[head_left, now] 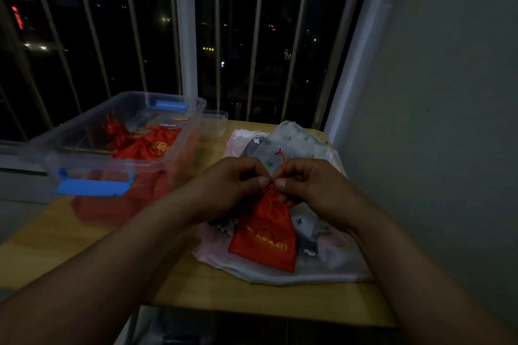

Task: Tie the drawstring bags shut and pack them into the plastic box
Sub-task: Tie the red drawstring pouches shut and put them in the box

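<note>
A red drawstring bag (266,230) with gold print hangs in front of me over a pile of pale bags. My left hand (235,185) and my right hand (305,185) meet at its gathered neck, and both pinch the red drawstring (281,162), whose loose end sticks up between them. The clear plastic box (179,131) with blue latches stands at the left of the table. Several tied red bags (145,143) lie inside it.
Pale sheer and patterned bags (297,137) lie heaped on the right of the wooden table (50,235). A small clear cup (214,123) stands behind the box. Window bars run along the back, and a wall rises at the right.
</note>
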